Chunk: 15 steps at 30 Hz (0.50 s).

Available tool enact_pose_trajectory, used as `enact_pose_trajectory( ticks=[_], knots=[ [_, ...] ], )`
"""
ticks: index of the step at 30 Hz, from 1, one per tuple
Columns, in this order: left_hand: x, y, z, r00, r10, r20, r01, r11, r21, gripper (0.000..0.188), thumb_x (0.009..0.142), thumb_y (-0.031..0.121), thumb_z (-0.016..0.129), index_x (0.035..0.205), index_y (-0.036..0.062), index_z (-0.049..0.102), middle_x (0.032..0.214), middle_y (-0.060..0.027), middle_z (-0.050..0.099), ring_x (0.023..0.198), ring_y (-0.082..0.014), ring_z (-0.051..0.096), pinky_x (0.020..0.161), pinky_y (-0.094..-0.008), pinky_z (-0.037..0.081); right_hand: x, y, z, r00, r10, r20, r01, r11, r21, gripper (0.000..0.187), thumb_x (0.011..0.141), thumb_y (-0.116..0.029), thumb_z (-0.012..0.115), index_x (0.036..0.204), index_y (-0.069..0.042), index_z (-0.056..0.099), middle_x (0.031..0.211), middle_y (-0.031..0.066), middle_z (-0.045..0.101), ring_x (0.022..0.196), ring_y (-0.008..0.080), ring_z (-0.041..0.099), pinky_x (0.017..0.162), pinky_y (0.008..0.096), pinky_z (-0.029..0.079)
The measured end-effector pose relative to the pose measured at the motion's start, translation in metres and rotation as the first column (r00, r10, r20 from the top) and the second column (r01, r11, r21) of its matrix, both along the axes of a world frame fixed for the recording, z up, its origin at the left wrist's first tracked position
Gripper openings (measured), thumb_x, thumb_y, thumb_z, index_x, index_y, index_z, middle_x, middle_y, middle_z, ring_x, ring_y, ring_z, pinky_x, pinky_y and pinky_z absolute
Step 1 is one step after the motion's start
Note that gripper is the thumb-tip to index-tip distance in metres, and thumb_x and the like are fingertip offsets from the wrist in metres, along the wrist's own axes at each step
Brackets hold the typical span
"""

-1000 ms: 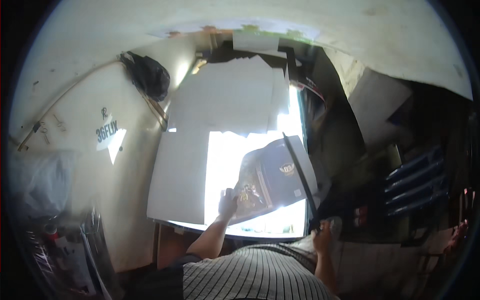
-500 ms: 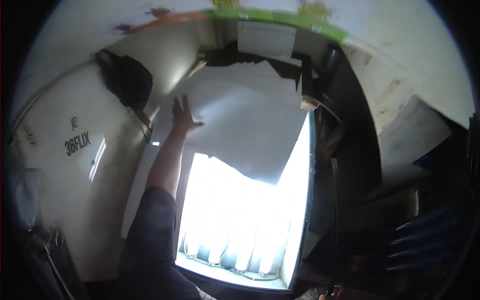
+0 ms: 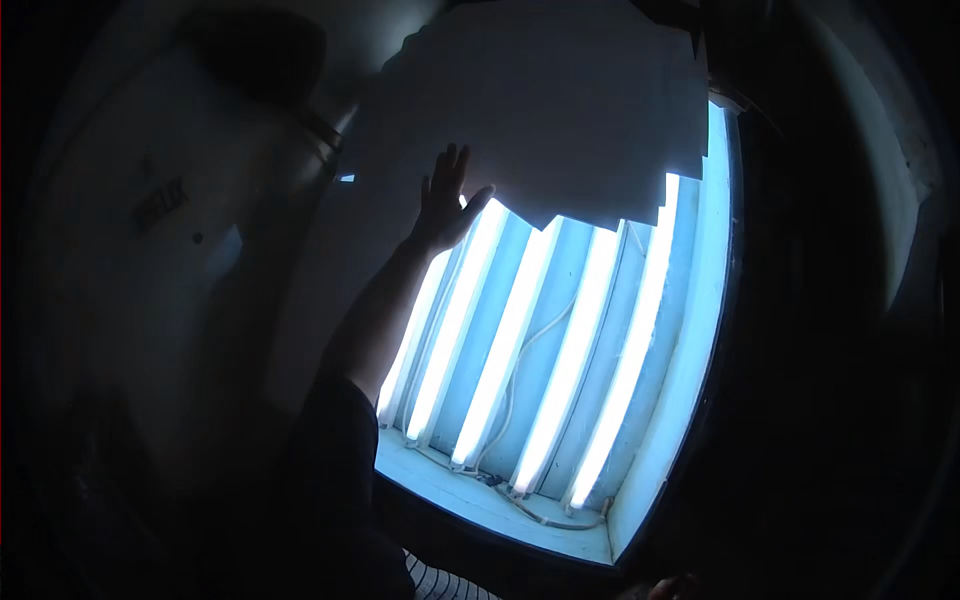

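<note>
A pile of large white sheets (image 3: 560, 110), dim against the glare, covers the far part of a light box (image 3: 640, 500). Several glowing tube lamps (image 3: 490, 385) show in the uncovered near part. My left hand (image 3: 447, 200) lies by the pile's near left edge, palm down. Its fingers point away from me and the thumb stands apart; nothing is gripped in it. Only a small dark part of my right hand (image 3: 675, 588) shows at the lower edge, and its fingers cannot be made out.
Thin cables (image 3: 515, 385) run among the tubes and along the box's near side. A pale panel with dark lettering (image 3: 165, 235) stands at the left. A dark bag-like shape (image 3: 260, 55) hangs at the upper left. The right side is mostly lost in darkness.
The sheets' near edge has shifted away from me, uncovering more of the box. My left hand now sits at that near edge. The picture has darkened, so the tubes stand out.
</note>
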<state>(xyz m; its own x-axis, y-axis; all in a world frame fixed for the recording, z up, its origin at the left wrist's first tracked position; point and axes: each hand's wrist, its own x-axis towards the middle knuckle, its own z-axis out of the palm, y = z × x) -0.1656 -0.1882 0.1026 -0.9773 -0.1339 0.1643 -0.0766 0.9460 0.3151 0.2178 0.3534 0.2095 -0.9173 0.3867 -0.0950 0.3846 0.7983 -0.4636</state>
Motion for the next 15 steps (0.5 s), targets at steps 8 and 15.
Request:
enact_pose_trajectory(
  ticks=[8,15],
  knots=[
    [0.348,-0.088,0.005,0.957,0.210,0.201,-0.064,0.826,-0.561,0.076,0.101,0.056,0.048,0.158,0.0083,0.032,0.166,-0.0187,0.024,0.153,-0.0408,0.021,0.124,-0.0594,0.015,0.006,-0.019,-0.005,0.998,0.044,-0.039,-0.046,0.998,-0.032,0.030,0.094,-0.022,0.068,0.116,-0.005,0.056,0.093,0.0142,0.063,0.084,0.0298,0.062,0.076,0.0410,0.050],
    [0.286,0.226,0.039,0.911,0.242,0.332,-0.154,0.950,-0.272,0.065,0.104,0.048,0.049,0.153,0.0063,0.040,0.156,-0.0190,0.041,0.143,-0.0372,0.042,0.117,-0.0561,0.034,0.034,-0.017,-0.014,0.997,-0.005,-0.073,0.002,1.000,-0.029,0.029,0.096,-0.022,0.067,0.116,-0.005,0.056,0.093,0.0138,0.062,0.084,0.0288,0.062,0.075,0.0403,0.050]
  ],
)
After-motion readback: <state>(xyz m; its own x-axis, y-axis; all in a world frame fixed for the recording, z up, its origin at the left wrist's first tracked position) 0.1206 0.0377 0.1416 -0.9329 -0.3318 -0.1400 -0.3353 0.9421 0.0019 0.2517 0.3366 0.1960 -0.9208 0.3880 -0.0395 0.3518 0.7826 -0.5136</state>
